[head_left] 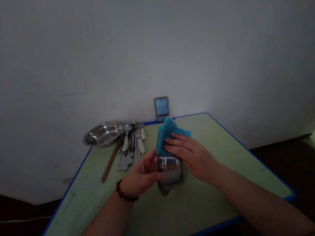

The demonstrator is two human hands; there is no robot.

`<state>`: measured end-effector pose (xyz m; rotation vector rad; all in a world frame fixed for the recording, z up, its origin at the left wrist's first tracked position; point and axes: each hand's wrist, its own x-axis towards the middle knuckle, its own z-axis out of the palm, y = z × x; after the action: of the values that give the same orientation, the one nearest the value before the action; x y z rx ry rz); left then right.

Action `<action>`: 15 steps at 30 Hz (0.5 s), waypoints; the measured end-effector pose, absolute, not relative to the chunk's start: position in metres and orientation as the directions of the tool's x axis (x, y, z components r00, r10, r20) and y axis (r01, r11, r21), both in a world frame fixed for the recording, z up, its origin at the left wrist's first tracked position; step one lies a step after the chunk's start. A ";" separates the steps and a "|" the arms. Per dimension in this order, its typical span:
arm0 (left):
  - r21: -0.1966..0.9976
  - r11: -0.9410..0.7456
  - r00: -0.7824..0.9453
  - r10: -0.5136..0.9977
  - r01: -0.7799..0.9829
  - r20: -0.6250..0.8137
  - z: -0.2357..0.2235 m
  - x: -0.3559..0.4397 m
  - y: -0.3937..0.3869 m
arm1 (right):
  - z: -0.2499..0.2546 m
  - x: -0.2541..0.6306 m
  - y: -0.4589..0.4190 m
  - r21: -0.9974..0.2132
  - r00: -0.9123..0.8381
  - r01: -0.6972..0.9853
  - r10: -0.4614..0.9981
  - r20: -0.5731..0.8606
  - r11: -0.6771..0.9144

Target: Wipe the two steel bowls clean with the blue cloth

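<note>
around the middle of the green table (pixel 227 197), a shiny metal container (pixel 170 173) is btwn both hands, so call that the clock centre. can't tell if it's resting on the tabletop or lifted a bit.

left hand (pixel 140 177) has it from the 9 o'clock side, thumb on the near face n fingers round the back, so they're closed on the metal. dark red bracelet (pixel 124 193) on that wrist btw. right hand (pixel 195 157) is at abt 2 o'clock, fingers laid nearly flat over a blue cloth (pixel 165 132), holding it against the container's 12 o'clock end. that thumb is hidden, so idk how tight the grip is.

rest of the stuff: pile of cutlery (pixel 132 146) at approx 10–11 o'clock, spoons n forks mixed up, some w/ white handles. wooden chopsticks (pixel 111 161) lie slanted at 9–10, just beside the pile. metal bowl (pixel 103 134) at 10, farther out by the table corner, rim poking past the edge afaict. small upright screen (pixel 162 107) at 12, next to the wall (pixel 222 41), display too pixelated to read.
</note>
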<state>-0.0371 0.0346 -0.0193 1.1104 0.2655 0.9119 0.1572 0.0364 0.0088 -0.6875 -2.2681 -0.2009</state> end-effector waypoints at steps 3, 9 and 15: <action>0.858 0.138 0.615 0.753 -0.495 0.234 -0.020 -0.037 0.034 | 0.009 0.157 0.036 -0.062 -0.582 0.530 0.417 0.698 0.846; 0.853 0.144 0.623 0.745 -0.502 0.240 -0.016 -0.036 0.033 | 0.008 0.158 0.037 -0.099 -0.574 0.523 0.436 0.693 0.846; 0.857 0.138 0.616 0.752 -0.496 0.236 -0.017 -0.037 0.034 | 0.008 0.158 0.037 -0.124 -0.559 0.524 0.450 0.696 0.843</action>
<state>-0.0374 0.0337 -0.0171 1.1062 0.2775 0.9195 0.1580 0.0374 0.0080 -0.7047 -2.2515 -0.1244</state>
